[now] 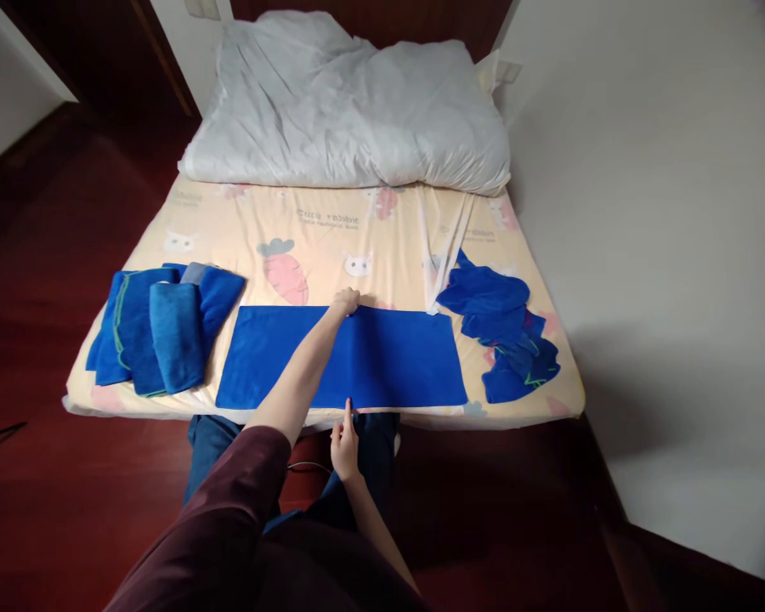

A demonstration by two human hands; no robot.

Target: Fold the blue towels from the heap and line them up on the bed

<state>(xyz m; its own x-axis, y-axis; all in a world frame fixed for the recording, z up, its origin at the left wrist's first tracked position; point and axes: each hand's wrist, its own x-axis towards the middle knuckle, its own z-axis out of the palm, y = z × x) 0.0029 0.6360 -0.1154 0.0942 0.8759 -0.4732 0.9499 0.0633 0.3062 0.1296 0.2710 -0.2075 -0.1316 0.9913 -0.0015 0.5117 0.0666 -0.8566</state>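
A blue towel (pixel 408 353) lies flat across the near part of the bed, with a slight ridge running between its far and near long edges near the middle. My left hand (pixel 346 300) reaches over it, fingers closed at the far edge beside the ridge. Below the near edge is my right hand (pixel 345 449). Its index finger stretches out and its tip touches the towel's edge at the ridge, while the other fingers are loosely curled and hold nothing.
Folded blue towels with green edging (pixel 175 336) are stacked at the bed's left. Crumpled blue cloths (pixel 501 319) lie to the right. A bunched white quilt (pixel 357 119) covers the far end of the patterned sheet (pixel 229 225). A wall (pixel 663 255) stands right of the bed.
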